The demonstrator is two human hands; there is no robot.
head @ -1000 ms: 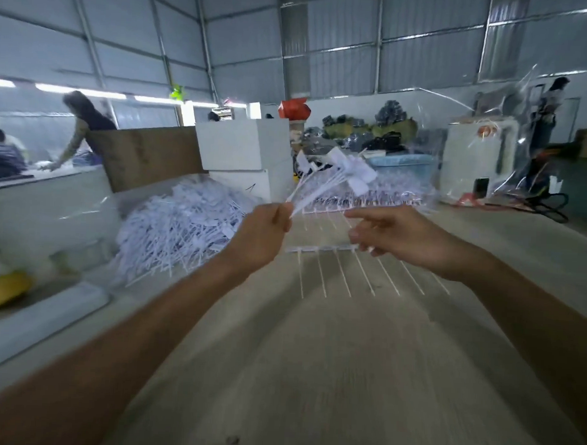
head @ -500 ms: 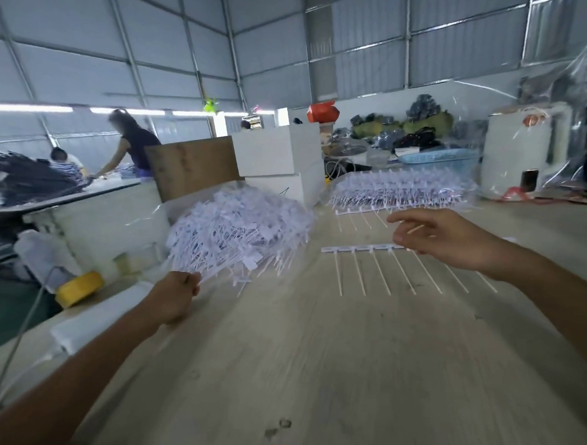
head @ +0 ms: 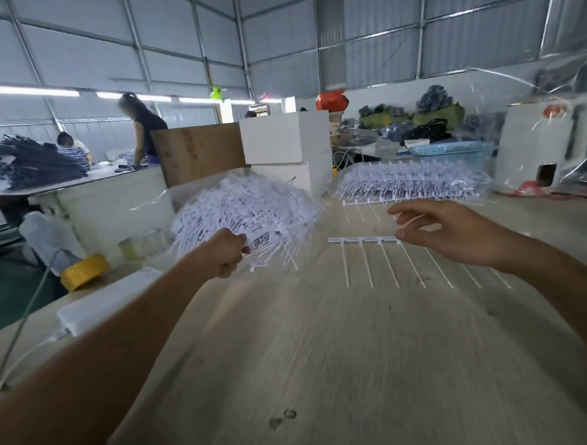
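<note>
White tie pile (head: 249, 207), left hand (head: 228, 257) nearer (curled)

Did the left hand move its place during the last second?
Yes. The left hand went leftward, away from the strip of ties lying on the table, and now is at the foot of the loose pile of ties.

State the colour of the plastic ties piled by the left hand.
White; the ties show best in the head view.

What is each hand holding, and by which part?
Left hand is curled round a few thin stems at the near edge of the tag-pin pile, it seems. Right hand, relaxed, holds nothing above the strip of pins.
</note>
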